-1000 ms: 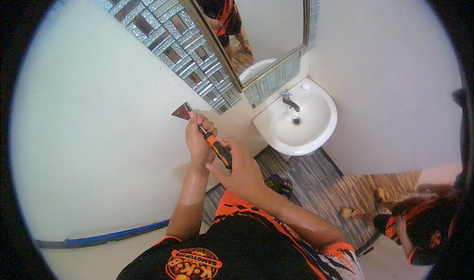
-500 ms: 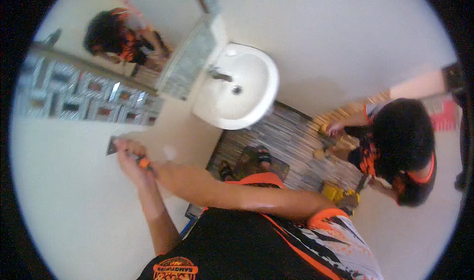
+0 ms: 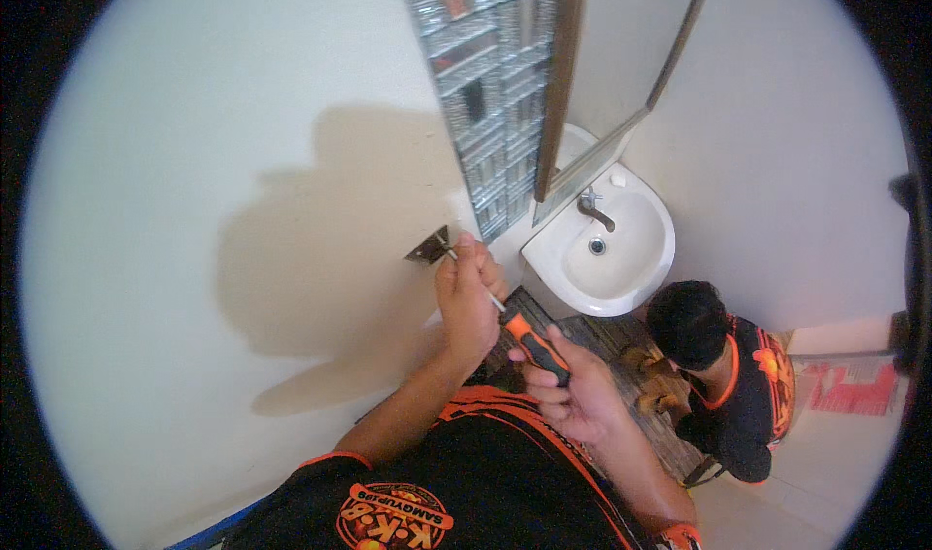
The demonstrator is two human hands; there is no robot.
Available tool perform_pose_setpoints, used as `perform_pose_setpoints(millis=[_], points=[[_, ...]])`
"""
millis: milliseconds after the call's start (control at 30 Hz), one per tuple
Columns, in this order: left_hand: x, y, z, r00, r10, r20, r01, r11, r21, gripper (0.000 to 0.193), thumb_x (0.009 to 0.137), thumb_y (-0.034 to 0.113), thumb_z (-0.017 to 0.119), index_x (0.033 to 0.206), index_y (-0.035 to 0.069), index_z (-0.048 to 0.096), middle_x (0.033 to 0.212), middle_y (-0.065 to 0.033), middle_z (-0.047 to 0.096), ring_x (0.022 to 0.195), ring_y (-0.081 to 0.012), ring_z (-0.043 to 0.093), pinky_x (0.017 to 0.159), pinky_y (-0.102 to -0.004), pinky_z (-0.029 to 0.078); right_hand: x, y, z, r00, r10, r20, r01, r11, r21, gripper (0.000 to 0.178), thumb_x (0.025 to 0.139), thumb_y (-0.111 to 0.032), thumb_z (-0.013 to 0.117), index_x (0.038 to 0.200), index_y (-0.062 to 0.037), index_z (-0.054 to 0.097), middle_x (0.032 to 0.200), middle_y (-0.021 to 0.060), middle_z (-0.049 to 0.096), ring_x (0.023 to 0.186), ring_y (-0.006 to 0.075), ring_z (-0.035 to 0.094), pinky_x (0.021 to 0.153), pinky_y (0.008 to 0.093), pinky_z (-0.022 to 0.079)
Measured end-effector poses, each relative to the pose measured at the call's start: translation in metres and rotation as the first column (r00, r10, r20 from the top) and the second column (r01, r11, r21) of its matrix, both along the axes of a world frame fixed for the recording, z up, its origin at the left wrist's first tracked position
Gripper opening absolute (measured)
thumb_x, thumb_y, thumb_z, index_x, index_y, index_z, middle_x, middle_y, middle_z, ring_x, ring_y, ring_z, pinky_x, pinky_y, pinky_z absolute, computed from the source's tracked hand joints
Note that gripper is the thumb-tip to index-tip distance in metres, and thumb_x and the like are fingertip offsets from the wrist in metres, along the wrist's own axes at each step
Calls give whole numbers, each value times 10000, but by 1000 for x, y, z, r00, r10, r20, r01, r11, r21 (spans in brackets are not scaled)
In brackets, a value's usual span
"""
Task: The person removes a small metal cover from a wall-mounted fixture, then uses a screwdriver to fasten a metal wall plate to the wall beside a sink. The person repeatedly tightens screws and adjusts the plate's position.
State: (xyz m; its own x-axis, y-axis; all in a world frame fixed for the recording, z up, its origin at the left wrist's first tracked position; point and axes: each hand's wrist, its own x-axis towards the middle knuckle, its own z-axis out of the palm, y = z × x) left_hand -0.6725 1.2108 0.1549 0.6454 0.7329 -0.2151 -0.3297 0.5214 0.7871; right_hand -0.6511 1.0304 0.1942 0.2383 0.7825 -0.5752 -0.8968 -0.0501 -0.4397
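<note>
A screwdriver (image 3: 531,341) with an orange and black handle runs slantwise up toward the white wall. My right hand (image 3: 580,392) is closed around the end of its handle. Further up, my left hand (image 3: 470,293) pinches the thin shaft near the tip, fingers curled. The tip meets a small dark metal plate (image 3: 428,246) with holes, which lies against the wall. Part of the plate's right side is hidden by the shaft and my left fingers; whether a screw sits there I cannot make out.
Beyond my hands, a white washbasin (image 3: 621,259) with a tap hangs in the corner, under a framed mirror (image 3: 631,55). Patterned silvery tiles (image 3: 495,94) line the wall's edge. A co-worker (image 3: 733,385) crouches low at the right, above the dark striped floor (image 3: 612,341).
My view has swung left, so the wall and plate sit nearer its middle. My right forearm, which reached across my body, now comes up from the lower right. The co-worker's head has shifted.
</note>
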Motion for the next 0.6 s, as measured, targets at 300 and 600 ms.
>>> perform_pose_setpoints(millis=[300,600], points=[[-13,13,5,988,-151,42,152,987,-42,468,1154,420,472,769,161,408,603,69,330,481,-67,277,457,-285,230,-52,13,2,891,71,448,8,985,-171,426,1124,-439,547,1261,-41,604,688,1,528,452,97,440,396,253,327],[8,9,-16,995,-92,32,95,992,-86,517,1142,411,480,692,180,373,551,52,328,440,-95,291,426,-311,220,-28,18,-12,911,-86,404,164,973,-163,414,1107,-454,570,1218,-58,610,721,56,619,439,132,478,391,273,350]])
